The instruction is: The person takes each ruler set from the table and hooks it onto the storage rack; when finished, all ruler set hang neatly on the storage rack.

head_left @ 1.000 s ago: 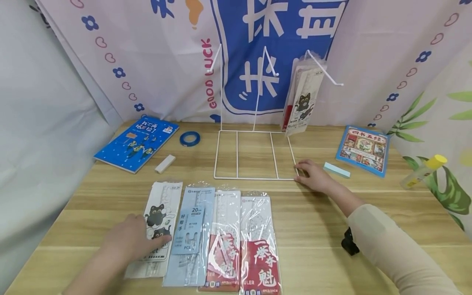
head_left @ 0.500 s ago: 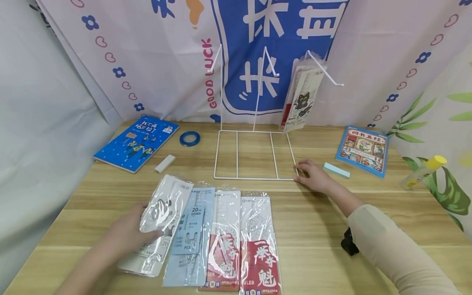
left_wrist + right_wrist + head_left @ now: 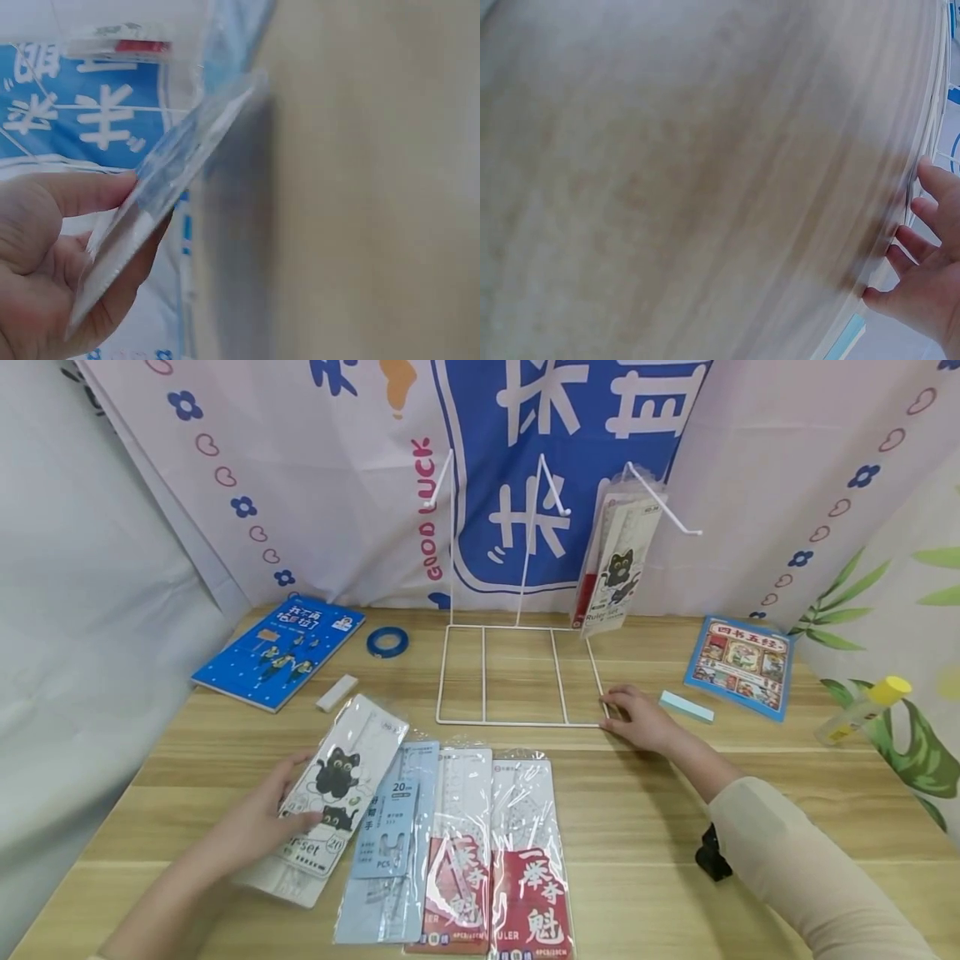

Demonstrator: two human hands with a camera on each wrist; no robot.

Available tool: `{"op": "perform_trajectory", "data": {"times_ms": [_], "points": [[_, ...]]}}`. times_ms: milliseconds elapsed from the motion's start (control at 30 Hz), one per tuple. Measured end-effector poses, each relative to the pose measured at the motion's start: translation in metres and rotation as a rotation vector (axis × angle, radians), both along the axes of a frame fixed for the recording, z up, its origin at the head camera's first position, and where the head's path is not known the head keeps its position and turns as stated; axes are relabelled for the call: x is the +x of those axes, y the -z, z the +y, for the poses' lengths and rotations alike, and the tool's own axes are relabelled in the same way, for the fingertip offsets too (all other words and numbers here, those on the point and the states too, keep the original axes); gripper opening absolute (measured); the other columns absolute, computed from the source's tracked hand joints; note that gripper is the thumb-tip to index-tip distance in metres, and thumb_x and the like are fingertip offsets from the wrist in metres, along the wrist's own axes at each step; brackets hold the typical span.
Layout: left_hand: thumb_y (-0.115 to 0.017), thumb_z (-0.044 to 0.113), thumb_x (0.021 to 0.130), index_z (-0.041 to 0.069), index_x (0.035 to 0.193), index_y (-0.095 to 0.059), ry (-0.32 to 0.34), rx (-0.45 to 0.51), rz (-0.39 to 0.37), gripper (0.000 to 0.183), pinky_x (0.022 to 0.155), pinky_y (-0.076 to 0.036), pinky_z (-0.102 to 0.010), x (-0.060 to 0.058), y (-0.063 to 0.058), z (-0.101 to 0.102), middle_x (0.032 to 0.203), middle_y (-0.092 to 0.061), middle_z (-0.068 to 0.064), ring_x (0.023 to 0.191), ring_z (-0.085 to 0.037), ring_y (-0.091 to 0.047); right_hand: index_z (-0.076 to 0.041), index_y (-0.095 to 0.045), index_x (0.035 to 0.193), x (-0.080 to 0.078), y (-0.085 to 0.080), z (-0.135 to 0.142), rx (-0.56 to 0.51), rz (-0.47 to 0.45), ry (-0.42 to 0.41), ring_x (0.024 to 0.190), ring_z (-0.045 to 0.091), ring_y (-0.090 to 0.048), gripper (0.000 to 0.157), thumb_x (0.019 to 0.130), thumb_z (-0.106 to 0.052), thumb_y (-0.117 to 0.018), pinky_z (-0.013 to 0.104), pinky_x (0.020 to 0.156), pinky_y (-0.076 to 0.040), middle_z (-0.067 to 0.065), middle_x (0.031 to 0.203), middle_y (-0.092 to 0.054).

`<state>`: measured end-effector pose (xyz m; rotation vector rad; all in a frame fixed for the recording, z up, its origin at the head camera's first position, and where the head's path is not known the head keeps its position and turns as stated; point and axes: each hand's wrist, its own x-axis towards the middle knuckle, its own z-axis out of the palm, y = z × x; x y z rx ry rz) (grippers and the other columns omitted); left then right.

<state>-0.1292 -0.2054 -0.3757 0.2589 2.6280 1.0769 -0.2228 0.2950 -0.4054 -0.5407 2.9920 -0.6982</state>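
Observation:
My left hand grips a cat-print ruler set in a clear sleeve, thumb on its face and fingers behind. In the left wrist view the packet stands tilted, edge-on, above the wood. Part of it overlaps a blue ruler set lying beside two red-and-white ruler sets. My right hand touches the front right corner of a white wire rack. Its fingers spread loosely along the rail, as the right wrist view shows of this hand.
Several ruler packets hang from the rack's right hook. A blue book, blue tape roll and white eraser lie left of the rack. To its right are a pale blue block, a booklet and a glue stick.
My left hand has lifted the cat-print ruler set and tilted its top to the right, shifting it up and over the blue set's edge. The right hand stays at the rack corner.

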Motion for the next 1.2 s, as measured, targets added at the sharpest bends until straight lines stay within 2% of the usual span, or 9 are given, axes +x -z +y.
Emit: {"op": "perform_trajectory", "data": {"times_ms": [67, 133, 267, 367, 467, 567, 700, 833, 1200], "points": [[-0.063, 0.022, 0.084, 0.011, 0.144, -0.009, 0.018, 0.046, 0.051, 0.082, 0.085, -0.041, -0.056, -0.005, -0.009, 0.007, 0.126, -0.041, -0.03, 0.108, -0.04, -0.049, 0.008, -0.048, 0.123, 0.001, 0.0, 0.0, -0.001, -0.003, 0.004, 0.115, 0.048, -0.037, 0.045, 0.086, -0.015, -0.06, 0.056, 0.098, -0.028, 0.029, 0.127, -0.039], [-0.061, 0.018, 0.086, 0.015, 0.144, -0.007, 0.025, 0.097, 0.101, 0.079, 0.087, -0.041, -0.054, -0.011, -0.019, 0.016, 0.128, -0.041, -0.028, 0.109, -0.039, -0.048, 0.007, -0.048, 0.124, 0.001, -0.001, 0.0, -0.004, -0.008, 0.005, 0.115, 0.048, -0.037, 0.046, 0.086, -0.016, -0.06, 0.057, 0.098, -0.027, 0.029, 0.127, -0.039], [-0.058, 0.012, 0.088, 0.025, 0.144, -0.008, 0.023, 0.304, 0.16, 0.076, 0.078, -0.051, -0.041, -0.023, -0.04, 0.041, 0.123, -0.046, -0.022, 0.1, -0.032, -0.056, 0.007, -0.047, 0.124, 0.002, 0.0, 0.0, -0.006, -0.012, 0.005, 0.115, 0.048, -0.036, 0.046, 0.087, -0.017, -0.06, 0.057, 0.098, -0.027, 0.029, 0.128, -0.038], [-0.058, 0.009, 0.087, 0.03, 0.142, -0.012, 0.025, 0.454, 0.223, 0.074, 0.07, -0.054, -0.035, -0.028, -0.054, 0.061, 0.123, -0.049, -0.018, 0.098, -0.03, -0.058, 0.007, -0.047, 0.124, 0.002, 0.0, 0.001, -0.004, -0.009, 0.005, 0.115, 0.049, -0.036, 0.046, 0.086, -0.017, -0.06, 0.057, 0.098, -0.027, 0.03, 0.128, -0.038], [-0.057, 0.004, 0.086, 0.03, 0.141, -0.015, 0.053, 0.539, 0.316, 0.074, 0.068, -0.054, -0.034, -0.032, -0.066, 0.079, 0.122, -0.05, -0.016, 0.099, -0.029, -0.058, 0.007, -0.048, 0.124, 0.001, 0.002, 0.001, 0.001, -0.003, 0.003, 0.115, 0.049, -0.036, 0.046, 0.086, -0.017, -0.06, 0.057, 0.098, -0.027, 0.03, 0.128, -0.038], [-0.056, -0.001, 0.086, 0.028, 0.14, -0.018, 0.076, 0.625, 0.372, 0.072, 0.068, -0.054, -0.035, -0.035, -0.075, 0.093, 0.121, -0.051, -0.016, 0.099, -0.028, -0.058, 0.007, -0.048, 0.124, 0.0, 0.002, 0.002, 0.002, 0.007, 0.003, 0.115, 0.048, -0.036, 0.046, 0.086, -0.017, -0.06, 0.057, 0.098, -0.027, 0.03, 0.128, -0.038], [-0.054, -0.003, 0.086, 0.026, 0.139, -0.018, 0.065, 0.705, 0.421, 0.07, 0.072, -0.053, -0.034, -0.039, -0.08, 0.105, 0.125, -0.049, -0.014, 0.103, -0.027, -0.057, 0.007, -0.049, 0.123, -0.001, 0.004, 0.002, -0.005, 0.016, 0.004, 0.115, 0.047, -0.037, 0.045, 0.086, -0.016, -0.061, 0.056, 0.098, -0.027, 0.029, 0.127, -0.039], [-0.055, -0.003, 0.086, 0.026, 0.139, -0.019, 0.03, 0.734, 0.439, 0.07, 0.074, -0.052, -0.033, -0.043, -0.081, 0.11, 0.127, -0.049, -0.013, 0.104, -0.027, -0.056, 0.008, -0.049, 0.122, -0.002, 0.005, 0.002, -0.011, 0.02, -0.001, 0.114, 0.047, -0.038, 0.045, 0.085, -0.015, -0.061, 0.056, 0.098, -0.028, 0.03, 0.126, -0.04], [-0.056, 0.0, 0.086, 0.028, 0.14, -0.017, -0.011, 0.736, 0.382, 0.073, 0.071, -0.054, -0.032, -0.058, -0.076, 0.115, 0.124, -0.049, -0.013, 0.098, -0.026, -0.058, 0.007, -0.049, 0.123, -0.002, 0.004, 0.002, -0.01, 0.017, 0.006, 0.114, 0.047, -0.038, 0.045, 0.085, -0.016, -0.061, 0.055, 0.098, -0.028, 0.029, 0.127, -0.04]]}}
